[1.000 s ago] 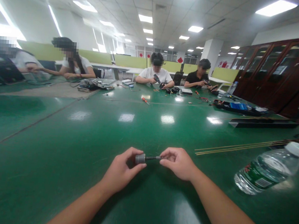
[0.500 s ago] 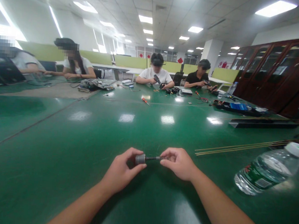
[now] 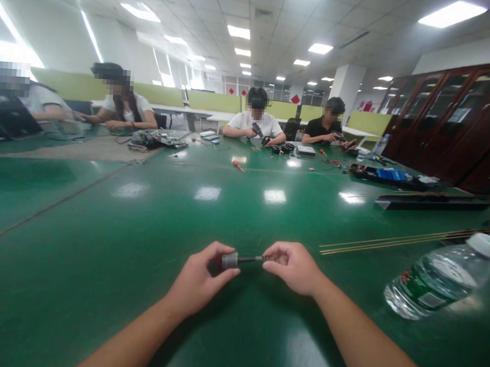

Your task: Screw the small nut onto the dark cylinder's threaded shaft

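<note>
In the head view, a short grey metal cylinder [image 3: 230,261] is gripped between the thumb and fingers of my left hand [image 3: 196,275]. From its right side a thin dark shaft [image 3: 248,259] runs across to my right hand [image 3: 293,268]. My right thumb and fingertips are closed on the shaft's lighter end; the bent fingers partly hide what lies there. Cylinder and shaft are in line, roughly level, just over the green table [image 3: 150,221]. I cannot tell whether the two are one piece.
To the right a water bottle [image 3: 435,280] leans over, beside thin brass rods [image 3: 375,243] and a black channel [image 3: 432,203]. A red screwdriver [image 3: 238,165] lies farther off. Several people sit along the far side, one holding a power drill [image 3: 257,130].
Both my hands and the held piece stay almost still. At the far left, the seated people have shifted slightly.
</note>
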Available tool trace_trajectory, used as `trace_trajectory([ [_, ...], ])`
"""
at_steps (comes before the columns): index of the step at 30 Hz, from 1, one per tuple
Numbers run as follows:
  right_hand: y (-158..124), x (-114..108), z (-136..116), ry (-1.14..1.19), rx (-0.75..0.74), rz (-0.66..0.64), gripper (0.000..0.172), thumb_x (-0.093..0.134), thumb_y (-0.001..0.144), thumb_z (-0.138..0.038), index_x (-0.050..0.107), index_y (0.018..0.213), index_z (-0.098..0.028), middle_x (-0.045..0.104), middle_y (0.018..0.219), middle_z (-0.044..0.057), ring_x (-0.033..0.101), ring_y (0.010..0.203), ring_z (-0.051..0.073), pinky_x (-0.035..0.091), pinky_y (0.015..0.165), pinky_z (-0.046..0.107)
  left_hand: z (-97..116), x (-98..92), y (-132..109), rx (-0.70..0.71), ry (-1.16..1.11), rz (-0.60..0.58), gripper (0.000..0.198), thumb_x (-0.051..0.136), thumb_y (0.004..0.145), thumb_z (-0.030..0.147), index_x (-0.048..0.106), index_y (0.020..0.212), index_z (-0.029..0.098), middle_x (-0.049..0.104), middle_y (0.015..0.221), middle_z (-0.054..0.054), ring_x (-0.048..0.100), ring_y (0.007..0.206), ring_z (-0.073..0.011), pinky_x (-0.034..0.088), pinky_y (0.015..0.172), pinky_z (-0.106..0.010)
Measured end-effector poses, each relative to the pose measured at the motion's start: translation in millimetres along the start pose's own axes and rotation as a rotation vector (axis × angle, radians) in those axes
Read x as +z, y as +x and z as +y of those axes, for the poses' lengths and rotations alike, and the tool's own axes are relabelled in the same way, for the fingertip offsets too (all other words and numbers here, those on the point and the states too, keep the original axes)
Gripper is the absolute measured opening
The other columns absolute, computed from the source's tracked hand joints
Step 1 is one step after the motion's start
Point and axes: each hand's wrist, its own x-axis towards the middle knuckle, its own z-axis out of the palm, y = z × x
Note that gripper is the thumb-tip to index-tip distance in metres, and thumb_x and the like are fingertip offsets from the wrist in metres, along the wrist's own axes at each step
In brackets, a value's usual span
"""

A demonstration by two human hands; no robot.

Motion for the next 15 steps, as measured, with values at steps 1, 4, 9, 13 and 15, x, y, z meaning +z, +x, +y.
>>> trace_trajectory([
  [1, 0, 0, 0, 0.001, 0.000, 0.002, 0.019, 0.071, 0.075, -0.026, 0.071, 0.089, -0.013, 0.047, 0.055, -0.006, 0.035, 0.048, 0.008, 0.025, 0.047, 0.021, 0, 0.1, 0, -0.002, -0.005, 0.000, 0.026, 0.072, 0.083, 0.035, 0.062, 0.104, 0.023, 0.069, 0.092, 0.001, 0.066, 0.085, -0.0182, 0.050, 0.078, -0.029],
  [4, 0, -2, 0, 0.016, -0.004, 0.006, 0.020, 0.072, 0.075, -0.027, 0.071, 0.089, -0.013, 0.048, 0.056, -0.006, 0.035, 0.048, 0.008, 0.025, 0.047, 0.021, -1, -0.4, 0, -0.012, -0.010, 0.001, 0.027, 0.071, 0.083, 0.037, 0.061, 0.103, 0.022, 0.069, 0.092, 0.001, 0.067, 0.085, -0.0184, 0.050, 0.079, -0.029],
  [9, 2, -8, 5, 0.042, -0.016, 0.029, 0.022, 0.072, 0.075, -0.029, 0.072, 0.090, -0.013, 0.051, 0.057, -0.005, 0.035, 0.049, 0.008, 0.026, 0.048, 0.021, 3, -6.5, 1, -0.003, 0.036, 0.038, 0.026, 0.071, 0.082, 0.039, 0.061, 0.098, 0.021, 0.068, 0.091, -0.001, 0.066, 0.085, -0.0201, 0.050, 0.078, -0.031],
  [13, 3, -12, 6, 0.075, -0.017, 0.054, 0.024, 0.073, 0.075, -0.031, 0.072, 0.090, -0.013, 0.061, 0.067, 0.000, 0.039, 0.052, 0.008, 0.031, 0.051, 0.022, 9, -17.5, 5, -0.028, -0.015, 0.121, 0.026, 0.072, 0.080, 0.040, 0.063, 0.094, 0.020, 0.068, 0.090, -0.002, 0.066, 0.085, -0.0207, 0.051, 0.082, -0.033],
  [15, 4, -13, 6, 0.082, -0.018, 0.053, 0.024, 0.073, 0.074, -0.031, 0.073, 0.090, -0.013, 0.065, 0.072, 0.002, 0.041, 0.053, 0.009, 0.033, 0.052, 0.022, 9, -26.8, 6, -0.124, -0.131, 0.145, 0.031, 0.075, 0.077, 0.043, 0.063, 0.095, 0.019, 0.070, 0.088, -0.003, 0.067, 0.083, -0.0207, 0.053, 0.081, -0.033],
])
